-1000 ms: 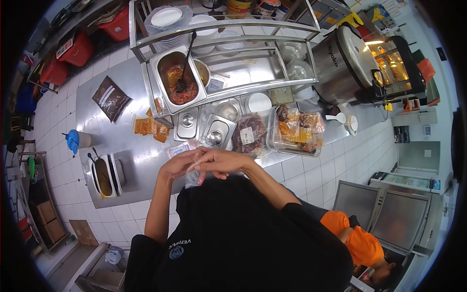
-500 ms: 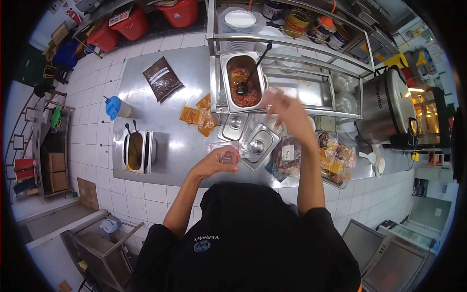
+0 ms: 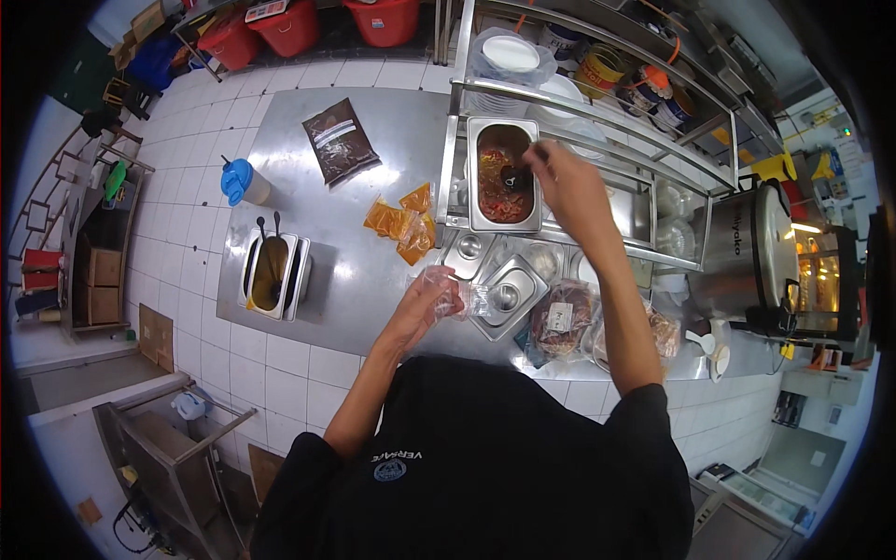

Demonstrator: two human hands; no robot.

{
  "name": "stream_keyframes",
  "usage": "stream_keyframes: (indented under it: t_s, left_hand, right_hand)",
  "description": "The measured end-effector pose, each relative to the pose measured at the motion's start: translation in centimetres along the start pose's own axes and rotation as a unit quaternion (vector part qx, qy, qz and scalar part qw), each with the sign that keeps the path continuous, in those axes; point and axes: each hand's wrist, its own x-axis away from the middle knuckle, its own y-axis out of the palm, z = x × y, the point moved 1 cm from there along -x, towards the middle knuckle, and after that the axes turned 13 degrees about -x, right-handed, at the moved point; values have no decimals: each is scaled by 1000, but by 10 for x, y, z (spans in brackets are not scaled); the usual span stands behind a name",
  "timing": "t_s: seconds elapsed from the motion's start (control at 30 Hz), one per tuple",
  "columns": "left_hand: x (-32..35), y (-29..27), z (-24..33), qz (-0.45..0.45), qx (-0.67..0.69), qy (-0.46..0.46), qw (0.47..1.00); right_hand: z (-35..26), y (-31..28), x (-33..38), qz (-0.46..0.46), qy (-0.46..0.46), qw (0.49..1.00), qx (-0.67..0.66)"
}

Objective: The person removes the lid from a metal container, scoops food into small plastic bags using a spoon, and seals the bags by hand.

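Pan (image 3: 505, 226): glossy metal | held bag (image 3: 478, 301): thin, crinkled plastic | table (image 3: 345, 289): smooth metal (glare-spotted)

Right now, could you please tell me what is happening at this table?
The person's left hand holds a clear plastic bag. The right hand grips a black ladle, whose lower end sits in a steel pan of red food. Orange packets lie nearby on the table.
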Motion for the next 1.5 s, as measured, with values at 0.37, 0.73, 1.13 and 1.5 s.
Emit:
stream_keyframes:
  t_s: [0.37, 0.73, 1.13, 1.5]
  left_hand:
    - [-37, 35, 40, 18, -85, 118, 989]
    - [-40, 33, 42, 15, -80, 112, 990]
    - [-28, 19, 49, 28, -81, 108, 991]
    - [-31, 17, 62, 83, -163, 190, 965]
  right_hand:
    - [-15, -1, 26, -85, 44, 992, -77]
    - [23, 19, 49, 3, 107, 962, -252]
    - [65, 19, 81, 250, 260, 788, -499]
    - [55, 23, 79, 257, 208, 807, -490]
